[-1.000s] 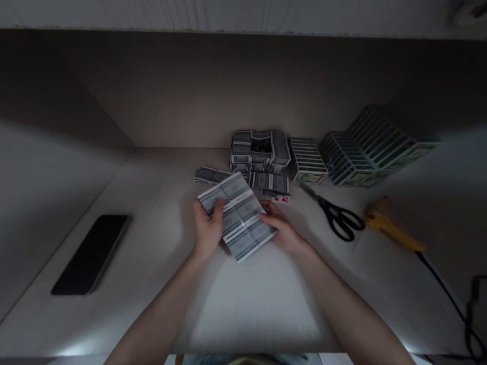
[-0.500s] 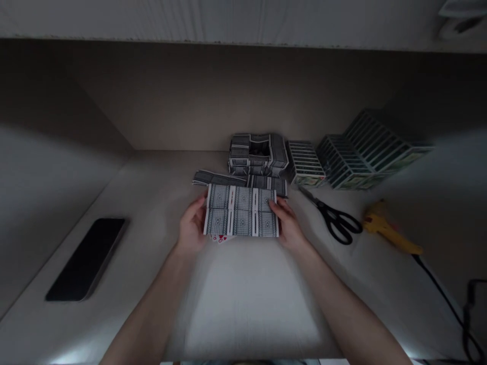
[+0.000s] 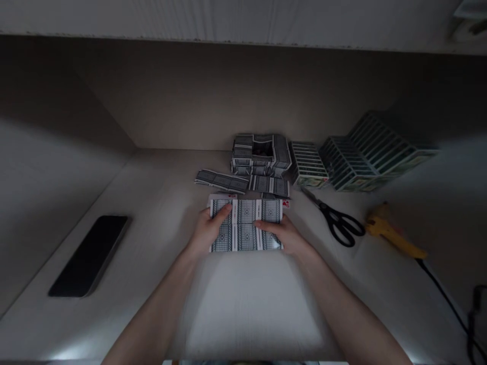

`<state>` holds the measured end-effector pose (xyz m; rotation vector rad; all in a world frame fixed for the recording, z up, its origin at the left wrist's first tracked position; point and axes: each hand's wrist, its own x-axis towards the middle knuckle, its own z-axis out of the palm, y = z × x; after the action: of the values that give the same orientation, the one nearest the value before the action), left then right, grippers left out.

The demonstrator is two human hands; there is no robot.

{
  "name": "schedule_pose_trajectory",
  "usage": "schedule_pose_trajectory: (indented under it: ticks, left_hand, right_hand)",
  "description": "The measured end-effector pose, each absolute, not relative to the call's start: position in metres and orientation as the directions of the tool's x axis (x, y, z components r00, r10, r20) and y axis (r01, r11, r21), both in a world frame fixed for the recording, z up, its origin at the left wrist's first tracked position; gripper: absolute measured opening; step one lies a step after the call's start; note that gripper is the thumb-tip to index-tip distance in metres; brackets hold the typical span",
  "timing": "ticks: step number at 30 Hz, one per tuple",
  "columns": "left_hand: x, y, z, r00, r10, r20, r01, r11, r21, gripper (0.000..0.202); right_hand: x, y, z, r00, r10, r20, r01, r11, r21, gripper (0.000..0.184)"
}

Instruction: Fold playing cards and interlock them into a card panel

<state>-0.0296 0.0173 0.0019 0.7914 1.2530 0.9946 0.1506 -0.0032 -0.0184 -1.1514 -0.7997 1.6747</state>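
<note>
Between my two hands is a panel of joined playing cards (image 3: 246, 237), grey patterned backs facing up in two rows. My left hand (image 3: 205, 230) grips its left edge, thumb lying on top. My right hand (image 3: 287, 233) holds the right side, its thumb reaching in across the cards; the fingers beneath are hidden. Cards with red hearts (image 3: 286, 204) peek out behind the panel's far edge. Just beyond lie a folded card strip (image 3: 221, 180) and a second card piece (image 3: 269, 185). Behind them stands a box-like card structure (image 3: 243, 152) with a square opening on top.
Right of the structure stand a small slatted card block (image 3: 309, 165) and a larger stepped one (image 3: 365, 157). Black-handled scissors (image 3: 338, 220) and a yellow glue gun (image 3: 395, 235) with a black cord lie at the right. A phone (image 3: 89, 256) rests at the left. A shelf edge hangs overhead.
The card panel has come slightly nearer to me. Both thumbs now reach farther over its top, and heart cards show behind its far edge instead of below the near one.
</note>
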Motion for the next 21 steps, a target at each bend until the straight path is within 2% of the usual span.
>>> schedule_pose_trajectory:
  ticks: [7, 15, 21]
  left_hand:
    - [-0.0267, 0.0187, -0.0023, 0.035, 0.929, -0.369, -0.159, 0.37, 0.915, 0.034]
    - [-0.0271, 0.0178, -0.0067, 0.007, 0.958, -0.287, -0.044, 0.287, 0.957, 0.037]
    - [-0.024, 0.0137, -0.0002, 0.047, 0.955, -0.294, -0.07, 0.297, 0.952, 0.037]
  right_hand:
    - [0.1505, -0.0053, -0.0192, -0.109, 0.928, -0.356, -0.321, -0.372, -0.871, 0.044]
    - [0.1499, -0.0065, -0.0121, -0.11, 0.907, -0.407, -0.36, -0.418, -0.834, 0.038]
    - [0.1488, -0.0072, -0.0099, -0.16, 0.926, -0.341, -0.35, -0.377, -0.858, 0.04]
